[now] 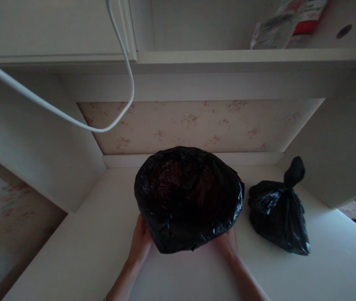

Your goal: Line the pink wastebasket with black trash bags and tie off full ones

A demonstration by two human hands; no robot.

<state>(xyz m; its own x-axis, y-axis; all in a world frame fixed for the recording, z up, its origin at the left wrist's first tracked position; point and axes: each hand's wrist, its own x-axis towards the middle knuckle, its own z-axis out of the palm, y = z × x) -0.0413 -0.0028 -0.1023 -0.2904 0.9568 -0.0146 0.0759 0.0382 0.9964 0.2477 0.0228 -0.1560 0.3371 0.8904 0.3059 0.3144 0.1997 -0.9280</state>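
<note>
A container lined with a black plastic bag point(190, 234) stands at the middle of the white desk, its wide mouth facing up and the bag folded over its rim. The inside looks dark with a reddish tint. Against its lower left side is my left hand point(142, 238), with the fingers hidden under the bag's edge. My right hand point(227, 242) touches the lower right side, and its fingers are also hidden by the bag. A knotted, filled black bag point(280, 213) lies on the desk to the right of the container.
The white desk point(99, 251) has side panels at left and right. Above it runs a shelf point(228, 56) holding plastic packages point(306, 25). A white cable point(99, 130) hangs in a loop at the upper left. Floral wallpaper point(190, 125) covers the back.
</note>
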